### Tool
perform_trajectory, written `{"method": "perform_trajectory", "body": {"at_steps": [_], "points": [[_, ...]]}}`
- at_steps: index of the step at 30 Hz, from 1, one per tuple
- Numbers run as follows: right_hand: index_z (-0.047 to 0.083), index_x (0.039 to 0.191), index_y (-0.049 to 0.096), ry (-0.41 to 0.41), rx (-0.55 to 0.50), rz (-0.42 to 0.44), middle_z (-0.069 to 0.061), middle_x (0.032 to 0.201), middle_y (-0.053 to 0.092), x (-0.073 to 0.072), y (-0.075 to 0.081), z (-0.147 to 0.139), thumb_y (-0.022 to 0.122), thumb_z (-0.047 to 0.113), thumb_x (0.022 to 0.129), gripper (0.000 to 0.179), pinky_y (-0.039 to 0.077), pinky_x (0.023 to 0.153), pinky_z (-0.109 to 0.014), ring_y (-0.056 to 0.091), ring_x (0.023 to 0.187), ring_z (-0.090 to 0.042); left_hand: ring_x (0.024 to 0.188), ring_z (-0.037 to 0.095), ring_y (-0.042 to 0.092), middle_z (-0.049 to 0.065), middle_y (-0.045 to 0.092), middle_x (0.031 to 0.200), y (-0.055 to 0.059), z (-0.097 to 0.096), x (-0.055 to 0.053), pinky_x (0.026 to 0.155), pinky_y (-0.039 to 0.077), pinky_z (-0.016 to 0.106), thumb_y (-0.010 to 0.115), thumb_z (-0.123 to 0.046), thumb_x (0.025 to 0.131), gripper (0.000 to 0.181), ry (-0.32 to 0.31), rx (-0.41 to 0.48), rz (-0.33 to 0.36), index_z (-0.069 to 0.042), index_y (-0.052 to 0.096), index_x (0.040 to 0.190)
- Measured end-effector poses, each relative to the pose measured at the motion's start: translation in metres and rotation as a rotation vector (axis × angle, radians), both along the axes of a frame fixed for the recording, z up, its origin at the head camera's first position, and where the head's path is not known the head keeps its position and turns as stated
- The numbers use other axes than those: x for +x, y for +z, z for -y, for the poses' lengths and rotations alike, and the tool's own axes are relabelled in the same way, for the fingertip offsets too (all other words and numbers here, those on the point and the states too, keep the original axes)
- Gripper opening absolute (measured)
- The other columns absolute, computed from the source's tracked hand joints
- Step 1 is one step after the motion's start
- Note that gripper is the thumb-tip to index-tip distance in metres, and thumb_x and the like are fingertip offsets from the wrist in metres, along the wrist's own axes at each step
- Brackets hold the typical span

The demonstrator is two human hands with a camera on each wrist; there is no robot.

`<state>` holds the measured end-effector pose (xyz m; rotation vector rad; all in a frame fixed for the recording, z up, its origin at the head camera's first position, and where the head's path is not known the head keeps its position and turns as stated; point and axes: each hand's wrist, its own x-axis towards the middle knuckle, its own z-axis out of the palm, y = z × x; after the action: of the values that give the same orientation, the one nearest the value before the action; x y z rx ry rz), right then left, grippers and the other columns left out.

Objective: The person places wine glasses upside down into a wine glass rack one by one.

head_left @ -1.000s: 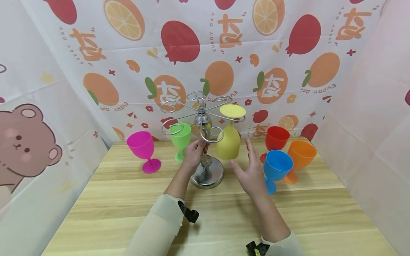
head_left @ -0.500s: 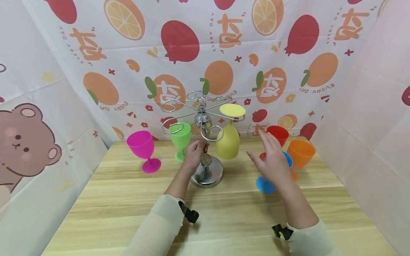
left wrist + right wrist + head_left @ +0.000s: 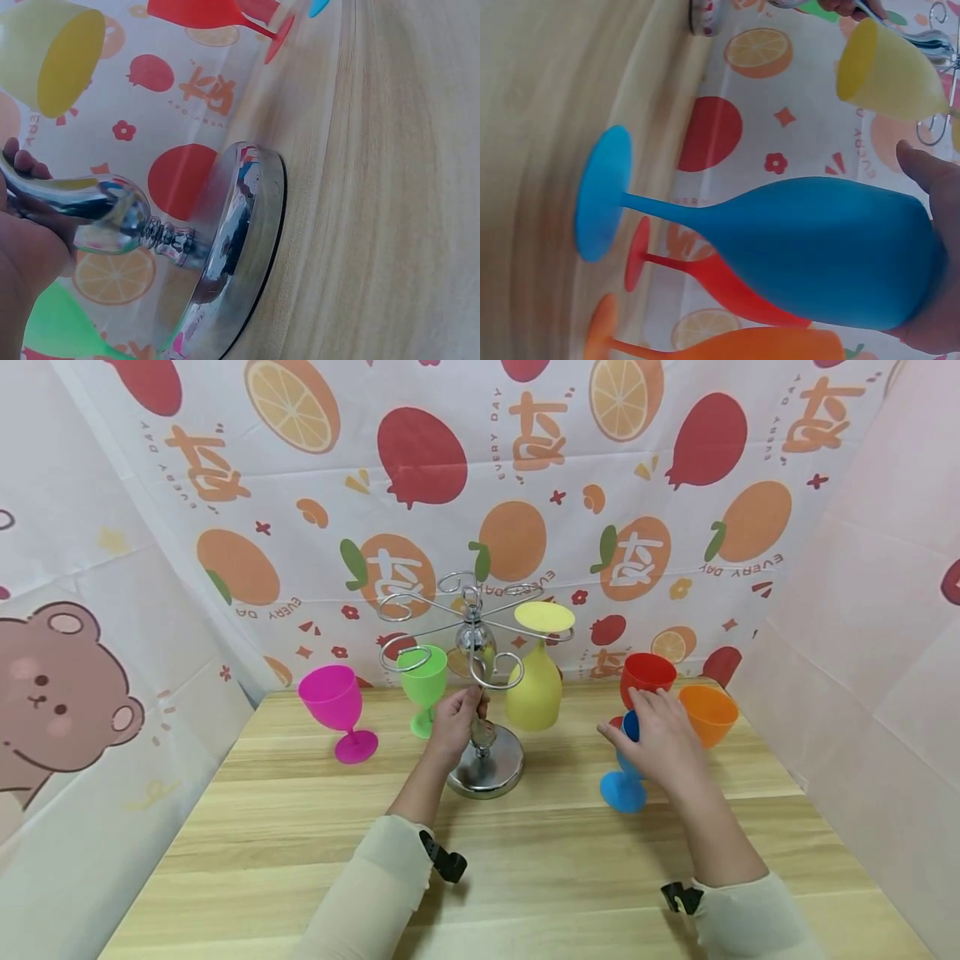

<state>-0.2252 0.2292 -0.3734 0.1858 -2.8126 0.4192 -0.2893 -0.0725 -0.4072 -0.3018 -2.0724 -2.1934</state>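
My left hand (image 3: 455,724) grips the post of a chrome glass rack (image 3: 486,774) that stands on a round base. A yellow goblet (image 3: 535,693) hangs upside down by its foot from one of the rack's curled arms. Over at the right, my right hand (image 3: 663,739) is at the bowl of an upright blue goblet (image 3: 624,792) and partly covers it. The thumb stands out to the left, apart from the bowl. In the right wrist view the blue goblet (image 3: 825,251) has the hand (image 3: 937,225) around its rim end, with some fingers hidden behind it.
A red goblet (image 3: 647,672) stands behind the blue one, and an orange goblet (image 3: 708,717) to its right. Left of the rack are a magenta goblet (image 3: 332,696) and a green goblet (image 3: 424,677). A printed cloth backdrop (image 3: 450,539) rises behind the wooden table (image 3: 525,877).
My right hand has moved right, from beside the hanging yellow goblet to the blue goblet's bowl. My left hand has stayed on the rack's post.
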Motion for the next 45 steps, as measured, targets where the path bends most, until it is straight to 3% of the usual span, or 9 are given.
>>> {"method": "perform_trajectory", "body": {"at_steps": [9, 16, 19, 24, 29, 34, 39, 44, 45], "points": [[0.001, 0.143, 0.047, -0.046, 0.028, 0.037, -0.025, 0.142, 0.048, -0.001, -0.009, 0.001, 0.058, 0.061, 0.089, 0.082, 0.038, 0.106, -0.063, 0.043, 0.129, -0.046, 0.065, 0.017, 0.060, 0.003, 0.057, 0.074, -0.028, 0.001, -0.021, 0.066, 0.058, 0.029, 0.046, -0.026, 0.104, 0.045, -0.013, 0.048, 0.023, 0.018, 0.059, 0.099], [0.000, 0.140, 0.051, -0.074, 0.032, 0.013, -0.023, 0.137, 0.052, 0.000, -0.012, 0.003, 0.064, 0.043, 0.092, 0.065, 0.041, 0.104, -0.061, 0.047, 0.125, -0.043, 0.062, 0.017, 0.061, 0.004, 0.057, 0.074, -0.027, -0.001, -0.019, 0.063, 0.058, 0.028, 0.049, -0.031, 0.103, 0.044, 0.003, 0.070, 0.008, 0.010, 0.062, 0.093], [0.001, 0.137, 0.054, -0.080, 0.021, -0.003, -0.023, 0.134, 0.054, -0.001, -0.013, 0.005, 0.065, 0.039, 0.092, 0.061, 0.043, 0.102, -0.060, 0.049, 0.122, -0.042, 0.068, 0.016, 0.065, 0.005, 0.063, 0.077, -0.026, 0.000, -0.016, 0.066, 0.058, 0.026, 0.050, -0.032, 0.102, 0.048, 0.033, 0.028, -0.015, 0.014, 0.063, 0.099], [0.001, 0.135, 0.056, -0.082, -0.004, -0.008, -0.023, 0.131, 0.056, 0.000, -0.012, 0.005, 0.066, 0.037, 0.091, 0.058, 0.047, 0.098, -0.059, 0.050, 0.119, -0.041, 0.079, 0.015, 0.068, 0.014, 0.072, 0.095, -0.022, 0.005, -0.011, 0.070, 0.056, 0.023, 0.056, -0.029, 0.101, 0.040, 0.108, -0.051, -0.045, 0.009, 0.066, 0.109], [0.001, 0.135, 0.056, -0.073, -0.053, 0.004, -0.022, 0.132, 0.055, 0.005, -0.006, 0.005, 0.067, 0.035, 0.091, 0.057, 0.050, 0.094, -0.059, 0.049, 0.120, -0.041, 0.097, 0.018, 0.066, 0.014, 0.070, 0.115, -0.019, 0.008, -0.002, 0.083, 0.054, 0.027, 0.060, -0.029, 0.099, 0.033, 0.229, -0.123, -0.109, -0.004, 0.067, 0.118], [0.005, 0.136, 0.056, -0.042, -0.150, 0.011, -0.021, 0.134, 0.054, 0.012, 0.003, 0.007, 0.064, 0.039, 0.092, 0.056, 0.053, 0.088, -0.059, 0.048, 0.122, -0.041, 0.106, 0.025, 0.064, 0.014, 0.070, 0.114, -0.017, 0.010, 0.013, 0.091, 0.052, 0.039, 0.061, -0.022, 0.098, 0.027, 0.362, -0.144, -0.180, -0.003, 0.068, 0.116], [0.011, 0.139, 0.054, 0.007, -0.345, 0.054, -0.017, 0.140, 0.052, 0.022, 0.014, 0.007, 0.059, 0.050, 0.094, 0.060, 0.055, 0.085, -0.060, 0.047, 0.125, -0.041, 0.090, 0.015, 0.061, 0.018, 0.071, 0.100, -0.012, 0.009, 0.029, 0.076, 0.048, 0.026, 0.064, -0.011, 0.094, 0.019, 0.440, -0.151, -0.236, 0.002, 0.071, 0.106], [0.019, 0.139, 0.055, 0.056, -0.601, 0.126, -0.015, 0.142, 0.050, 0.030, 0.023, 0.007, 0.059, 0.053, 0.093, 0.058, 0.054, 0.086, -0.060, 0.044, 0.126, -0.043, 0.070, 0.003, 0.054, 0.019, 0.068, 0.083, 0.012, 0.006, 0.058, 0.061, 0.040, 0.016, 0.063, -0.004, 0.093, 0.014, 0.437, -0.134, -0.250, 0.008, 0.070, 0.095], [0.020, 0.139, 0.055, 0.066, -0.641, 0.137, -0.015, 0.143, 0.050, 0.031, 0.024, 0.008, 0.059, 0.053, 0.093, 0.057, 0.054, 0.087, -0.060, 0.043, 0.126, -0.043, 0.067, 0.003, 0.053, 0.018, 0.067, 0.080, 0.012, 0.007, 0.060, 0.059, 0.041, 0.015, 0.063, -0.005, 0.093, 0.014, 0.431, -0.128, -0.259, 0.007, 0.070, 0.093]]}}
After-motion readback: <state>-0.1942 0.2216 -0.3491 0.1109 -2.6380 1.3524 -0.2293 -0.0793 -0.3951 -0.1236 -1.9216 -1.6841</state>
